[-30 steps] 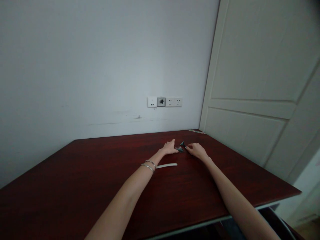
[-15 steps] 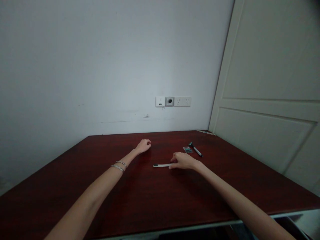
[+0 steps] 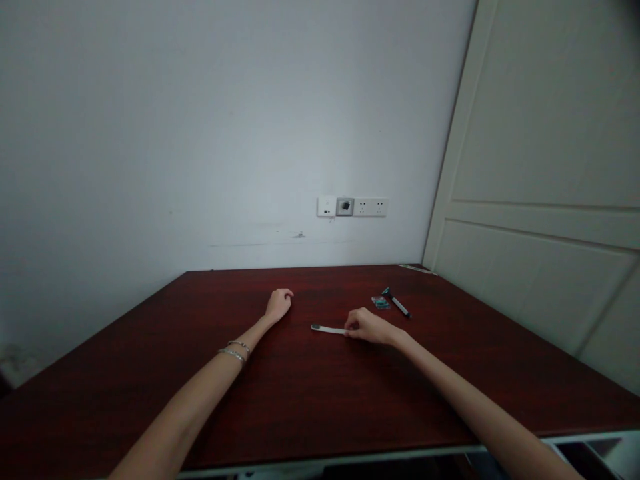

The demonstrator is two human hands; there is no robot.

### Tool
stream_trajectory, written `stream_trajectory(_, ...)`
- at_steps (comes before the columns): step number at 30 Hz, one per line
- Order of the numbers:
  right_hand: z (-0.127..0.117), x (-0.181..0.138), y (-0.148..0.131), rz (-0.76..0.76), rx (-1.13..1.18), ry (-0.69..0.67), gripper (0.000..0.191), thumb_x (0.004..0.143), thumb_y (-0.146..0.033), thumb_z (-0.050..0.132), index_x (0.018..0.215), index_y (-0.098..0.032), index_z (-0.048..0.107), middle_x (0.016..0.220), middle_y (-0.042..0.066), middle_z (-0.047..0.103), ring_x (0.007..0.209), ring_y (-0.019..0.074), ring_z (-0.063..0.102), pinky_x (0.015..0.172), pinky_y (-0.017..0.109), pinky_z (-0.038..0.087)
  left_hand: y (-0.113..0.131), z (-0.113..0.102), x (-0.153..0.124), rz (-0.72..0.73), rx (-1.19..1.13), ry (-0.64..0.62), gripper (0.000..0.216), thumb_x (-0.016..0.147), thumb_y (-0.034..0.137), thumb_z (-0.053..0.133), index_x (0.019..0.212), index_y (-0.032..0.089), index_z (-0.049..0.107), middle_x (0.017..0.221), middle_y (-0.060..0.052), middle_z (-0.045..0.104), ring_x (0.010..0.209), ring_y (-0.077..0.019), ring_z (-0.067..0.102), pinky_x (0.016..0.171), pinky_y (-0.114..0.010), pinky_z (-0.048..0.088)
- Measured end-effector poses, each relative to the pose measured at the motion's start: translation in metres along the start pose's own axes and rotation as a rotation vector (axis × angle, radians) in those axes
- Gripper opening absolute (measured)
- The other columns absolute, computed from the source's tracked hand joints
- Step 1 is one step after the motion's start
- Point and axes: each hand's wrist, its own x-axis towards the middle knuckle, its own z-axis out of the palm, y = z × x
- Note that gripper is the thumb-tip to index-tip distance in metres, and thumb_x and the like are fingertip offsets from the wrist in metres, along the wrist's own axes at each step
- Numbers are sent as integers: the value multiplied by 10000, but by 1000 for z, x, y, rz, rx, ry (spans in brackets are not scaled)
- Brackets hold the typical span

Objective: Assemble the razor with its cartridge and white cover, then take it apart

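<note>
My right hand [image 3: 369, 327] rests on the dark red table [image 3: 300, 400], its fingers pinched on the near end of a thin white stick-like tool [image 3: 327, 329] that lies flat and points left. My left hand [image 3: 279, 304] lies on the table further left, fingers curled in a loose fist, holding nothing visible. Two bracelets [image 3: 234, 351] circle my left wrist. A razor with a dark head [image 3: 396, 301] and a small teal blade cartridge [image 3: 381, 303] lie beyond my right hand, untouched.
A white wall stands behind the table with a row of sockets [image 3: 353, 207]. A cream panelled door [image 3: 540, 200] closes off the right side. The table's front edge [image 3: 350, 459] runs along the bottom of the view.
Both hands left the razor and cartridge. My right hand came back to the white tool and pinched its end; my left hand moved left and curled on the table.
</note>
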Motion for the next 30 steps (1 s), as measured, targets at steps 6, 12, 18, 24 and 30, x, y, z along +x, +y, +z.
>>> stream_trajectory(6,4,-6,8,64,34,148,221,747,-289,564,784,-147,729,754,64,689,667,158,601,602,219,405,2,-2,-2,27,26,29,331,747,72,401,842,164,704,936,-50,689,923,-170,605,899,-268,424)
stream_trajectory(12,-24,-20,48,357,-34,463,247,747,-311,545,759,-155,736,737,74,707,677,180,628,610,225,406,6,-3,-5,40,67,6,334,741,68,406,848,172,705,938,-53,678,915,-162,601,897,-260,422)
stream_trajectory(18,-58,-50,115,787,-108,588,317,728,-415,554,752,-158,738,729,132,700,763,251,650,594,249,409,10,-4,-7,67,118,-25,324,753,74,405,841,178,699,945,-56,659,906,-168,590,879,-266,428)
stream_trajectory(24,-45,-64,157,953,-99,520,311,713,-403,581,832,-156,727,863,159,692,810,258,647,627,265,438,17,-8,-12,106,159,-59,329,768,76,395,839,185,697,945,-63,651,926,-188,579,862,-283,429)
stream_trajectory(30,-35,-64,169,932,-141,466,270,729,-347,560,807,-143,719,831,155,689,817,257,646,658,272,439,19,-9,-13,121,183,-88,337,757,67,391,814,186,702,923,-56,663,918,-184,583,860,-278,428)
